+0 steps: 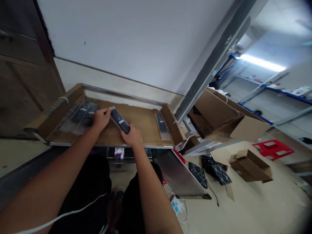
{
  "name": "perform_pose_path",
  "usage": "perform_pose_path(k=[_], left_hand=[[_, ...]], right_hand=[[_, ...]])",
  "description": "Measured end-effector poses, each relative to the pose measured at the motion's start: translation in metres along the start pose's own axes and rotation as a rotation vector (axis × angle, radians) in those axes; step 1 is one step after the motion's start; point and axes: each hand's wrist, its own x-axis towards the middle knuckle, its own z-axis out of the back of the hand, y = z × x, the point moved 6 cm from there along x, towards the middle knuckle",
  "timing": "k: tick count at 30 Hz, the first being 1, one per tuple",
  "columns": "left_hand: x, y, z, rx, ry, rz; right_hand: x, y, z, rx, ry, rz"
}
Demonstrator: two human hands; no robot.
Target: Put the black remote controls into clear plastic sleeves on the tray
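Note:
Between my hands is a clear plastic bag (pixel 120 121) with a dark, long item in it, crossed by a small white band; its exact kind I cannot make out. My left hand (pixel 101 118) pinches the bag's upper left end. Around its lower right end, the fingers of my right hand (pixel 133 135) are closed. It is held slanting above a cardboard-lined tray (pixel 143 113). Left of my left hand lie several similar clear bags (pixel 81 115) with dark contents, partly overlapping. Another bagged dark item (pixel 162 126) rests at the tray's right end.
Cardboard walls (pixel 174 126) edge the tray, with a white wall behind. A large open carton (pixel 226 113) stands at right, a smaller carton (pixel 251 165) and a red plastic stool (pixel 274 149) on the floor beyond. A white cable (pixel 73 213) crosses my lap. A person (pixel 215 83) is far back.

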Motion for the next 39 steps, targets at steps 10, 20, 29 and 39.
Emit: perform_pose_path(k=[10,20,29,39], left_hand=[[0.0011,0.0011,-0.0033,0.181,0.051,-0.02],[0.0013,0.0012,-0.0035,0.214,0.067,-0.012],[0.0016,0.0003,-0.0041,0.186,0.073,-0.023],[0.0009,-0.0001,-0.0038,0.199,0.077,-0.021]], right_hand=[[-0.0028,0.0037,0.0031,-0.099,0.039,-0.014],[-0.0029,0.0037,0.0029,-0.106,0.029,-0.014],[-0.0027,0.004,0.003,-0.108,0.029,-0.021],[-0.002,0.0033,0.0027,-0.112,0.016,-0.012]])
